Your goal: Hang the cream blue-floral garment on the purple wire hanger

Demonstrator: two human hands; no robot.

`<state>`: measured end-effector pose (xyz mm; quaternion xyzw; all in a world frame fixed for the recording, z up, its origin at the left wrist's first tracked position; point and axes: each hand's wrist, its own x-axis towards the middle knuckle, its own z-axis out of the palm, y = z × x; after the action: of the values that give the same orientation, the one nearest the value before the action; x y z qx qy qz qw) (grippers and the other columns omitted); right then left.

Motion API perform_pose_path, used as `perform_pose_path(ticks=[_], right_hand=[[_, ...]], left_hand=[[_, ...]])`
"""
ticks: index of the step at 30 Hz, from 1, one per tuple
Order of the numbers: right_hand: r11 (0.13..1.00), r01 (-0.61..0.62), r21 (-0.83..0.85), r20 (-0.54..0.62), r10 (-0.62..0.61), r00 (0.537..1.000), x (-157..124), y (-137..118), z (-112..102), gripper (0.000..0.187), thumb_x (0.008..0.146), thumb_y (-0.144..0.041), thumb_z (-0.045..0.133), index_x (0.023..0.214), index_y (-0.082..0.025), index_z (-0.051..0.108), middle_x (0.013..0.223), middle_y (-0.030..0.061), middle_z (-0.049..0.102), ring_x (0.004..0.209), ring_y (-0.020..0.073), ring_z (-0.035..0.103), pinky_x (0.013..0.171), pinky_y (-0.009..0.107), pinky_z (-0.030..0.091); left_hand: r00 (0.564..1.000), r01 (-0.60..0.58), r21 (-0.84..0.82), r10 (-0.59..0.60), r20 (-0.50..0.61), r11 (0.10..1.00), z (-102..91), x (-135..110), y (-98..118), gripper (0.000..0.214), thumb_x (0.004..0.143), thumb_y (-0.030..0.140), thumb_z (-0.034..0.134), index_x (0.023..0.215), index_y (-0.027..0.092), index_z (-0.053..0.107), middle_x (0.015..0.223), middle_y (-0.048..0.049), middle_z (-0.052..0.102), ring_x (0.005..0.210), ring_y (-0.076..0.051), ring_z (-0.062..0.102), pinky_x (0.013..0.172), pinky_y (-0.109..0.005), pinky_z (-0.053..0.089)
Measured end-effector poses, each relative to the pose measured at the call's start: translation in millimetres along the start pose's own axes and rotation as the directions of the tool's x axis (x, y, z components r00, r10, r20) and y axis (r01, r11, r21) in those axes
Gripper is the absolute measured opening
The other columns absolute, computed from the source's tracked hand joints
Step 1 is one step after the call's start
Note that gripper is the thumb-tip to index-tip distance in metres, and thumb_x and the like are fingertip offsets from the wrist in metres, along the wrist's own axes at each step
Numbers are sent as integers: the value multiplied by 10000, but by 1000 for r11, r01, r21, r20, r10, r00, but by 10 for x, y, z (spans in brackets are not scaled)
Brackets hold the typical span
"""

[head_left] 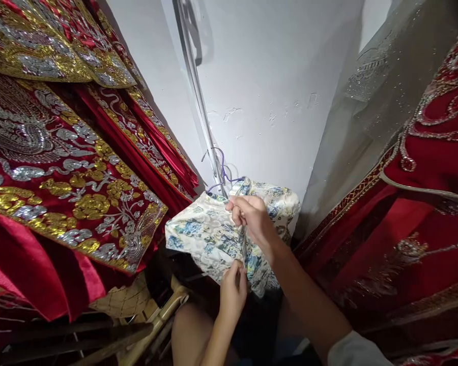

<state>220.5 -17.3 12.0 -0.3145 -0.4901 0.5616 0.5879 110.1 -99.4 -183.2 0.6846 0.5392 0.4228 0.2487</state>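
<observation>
A short-sleeved white shirt (204,229) with a blue and yellow flower print hangs in front of me on a thin purple hanger (224,170). My right hand (252,216) is closed at the upper front opening, fingers pinching the cloth just under the collar. Lower down, my left hand (232,284) grips the front edge between thumb and fingers. Whether a button sits under either set of fingertips is hidden. Part of the shirt's right side is covered by my right wrist.
Red gowns (99,193) with gold and silver embroidery hang at left. More beaded red garments (423,203) and a sheer sparkling cloth (381,96) are at right. A metal pole (198,91) stands against the white wall (275,66). A bamboo chair (156,315) is below left.
</observation>
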Motion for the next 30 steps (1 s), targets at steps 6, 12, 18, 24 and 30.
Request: perform_pose_path(ticks=[6, 12, 18, 24, 30], right_hand=[[998, 43, -37, 27, -42, 999, -193, 337, -92, 307, 915, -365, 535, 706, -170, 647, 430, -58, 516, 396, 81, 400, 435, 209, 297], [979, 87, -185, 122, -65, 990, -125, 107, -117, 234, 860, -267, 519, 665, -180, 613, 416, -67, 517, 389, 82, 419, 444, 208, 315], [967, 86, -239, 89, -67, 994, -116, 191, -188, 283, 888, -333, 528, 665, -181, 612, 406, -66, 500, 386, 89, 427, 452, 216, 326], [927, 40, -373, 110, 2, 994, -184, 436, -242, 326, 887, -300, 522, 583, -196, 577, 400, -54, 490, 380, 104, 454, 457, 224, 359], [965, -88, -247, 150, 128, 980, -456, 700, -330, 314, 844, -251, 510, 539, -196, 564, 361, -64, 464, 336, 85, 409, 440, 215, 342]], left_hand=[[969, -101, -162, 60, -239, 982, -317, 413, 397, 210, 982, 305, 520, 1136, 192, 608, 975, -71, 661, 894, -191, 629, 814, -296, 478], [852, -376, 27, 357, -383, 926, -832, 1130, 1040, 302, 987, 272, 533, 1268, 214, 629, 1030, -65, 687, 918, -173, 643, 841, -299, 489], [795, -440, 195, 481, -370, 877, -843, 1210, 1139, 111, 957, 201, 573, 939, 172, 678, 852, -33, 693, 787, -145, 638, 742, -259, 488], [681, -412, 145, 410, -607, 900, -1075, 1188, 1211, 116, 945, 224, 595, 906, 168, 688, 835, -21, 678, 793, -138, 628, 756, -259, 484], [704, -286, -521, -193, -683, 804, -1664, 1285, 673, 277, 750, 406, 795, 813, 167, 670, 702, 28, 583, 666, -111, 567, 706, -256, 504]])
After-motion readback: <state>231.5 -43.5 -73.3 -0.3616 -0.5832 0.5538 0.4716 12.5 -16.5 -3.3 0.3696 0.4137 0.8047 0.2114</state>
